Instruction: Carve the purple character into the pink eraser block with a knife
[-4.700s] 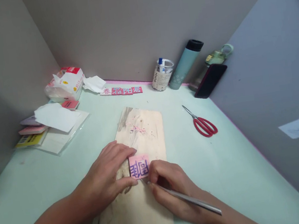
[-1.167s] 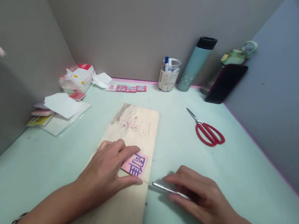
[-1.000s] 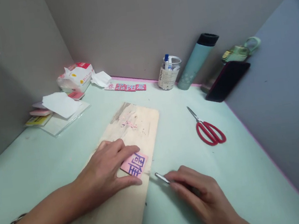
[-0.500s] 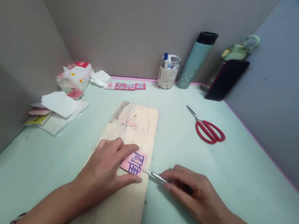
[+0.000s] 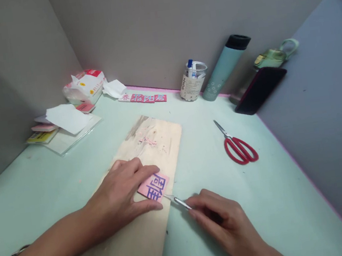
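A small pink square block, marked with a purple character, lies on a pale wooden board. My left hand grips it between thumb and fingers at opposite edges, pressing it to the board. From the right, my right hand holds a slim metal craft knife in a pinch, like a pen. The blade tip meets the block's right edge near the character; whether it is cutting in cannot be made out. Pinkish shavings are scattered farther up the board.
Red-handled scissors lie right of the board. Behind stand a jar of pens, a teal bottle and a dark phone. Carved pink pieces line the back. Papers and a tissue pack sit left.
The camera view has shifted very slightly. Both hands keep their hold, with the knife tip still at the block's right edge.
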Demonstrator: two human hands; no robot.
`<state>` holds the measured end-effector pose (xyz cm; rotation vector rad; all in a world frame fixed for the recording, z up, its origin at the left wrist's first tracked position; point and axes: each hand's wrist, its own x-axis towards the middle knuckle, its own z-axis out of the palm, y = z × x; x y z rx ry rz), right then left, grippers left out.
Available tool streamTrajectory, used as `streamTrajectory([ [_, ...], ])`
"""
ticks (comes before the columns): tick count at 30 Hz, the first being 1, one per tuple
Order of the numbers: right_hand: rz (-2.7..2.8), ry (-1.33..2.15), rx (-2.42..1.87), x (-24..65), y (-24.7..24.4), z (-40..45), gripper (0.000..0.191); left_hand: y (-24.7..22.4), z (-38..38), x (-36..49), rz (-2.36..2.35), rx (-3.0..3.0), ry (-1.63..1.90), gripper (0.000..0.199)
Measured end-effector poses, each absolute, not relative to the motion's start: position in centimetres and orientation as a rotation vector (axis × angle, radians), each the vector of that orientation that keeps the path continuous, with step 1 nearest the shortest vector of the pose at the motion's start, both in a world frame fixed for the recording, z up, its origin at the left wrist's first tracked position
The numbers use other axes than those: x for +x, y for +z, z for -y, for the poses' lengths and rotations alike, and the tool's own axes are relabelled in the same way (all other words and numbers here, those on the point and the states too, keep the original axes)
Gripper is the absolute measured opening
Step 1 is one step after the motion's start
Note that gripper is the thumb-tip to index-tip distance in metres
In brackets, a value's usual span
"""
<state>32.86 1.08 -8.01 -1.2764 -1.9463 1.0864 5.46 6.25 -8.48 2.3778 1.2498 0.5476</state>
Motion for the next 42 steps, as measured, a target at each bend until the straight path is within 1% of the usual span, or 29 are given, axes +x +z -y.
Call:
streamTrajectory([
  [24, 1.964, 1.059, -1.287, 32.6, -7.8, -1.2, 0.022, -8.6, -6.2, 5.6, -1.271, 2.383, 0.546, 0.058],
  [42, 1.975, 0.899, -1.241, 31.9, -9.1, -0.4, 0.020, -8.4, -6.2, 5.6, -1.261, 2.381, 0.526, 0.056],
])
